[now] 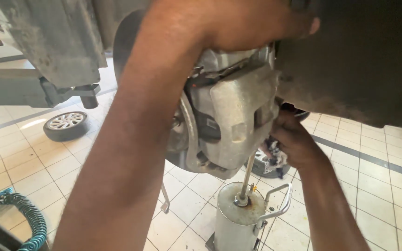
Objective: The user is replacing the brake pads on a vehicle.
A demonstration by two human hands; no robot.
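Your left hand (252,21) reaches up, forearm steep, fingers curled over the top of the rough cast grey metal brake caliper (238,111). Your right hand (294,139) is closed on a crumpled rag (275,160) behind the caliper. Below stands a dull steel cylindrical canister (236,223) on the white floor tiles (33,162).

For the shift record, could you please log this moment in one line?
left hand: on brake caliper top | right hand: behind caliper, holding rag

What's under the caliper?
Below the caliper, a grey metal canister stands on the tiled floor, a rod rising from its lid. The right hand covers whatever sits behind the caliper's lower edge.
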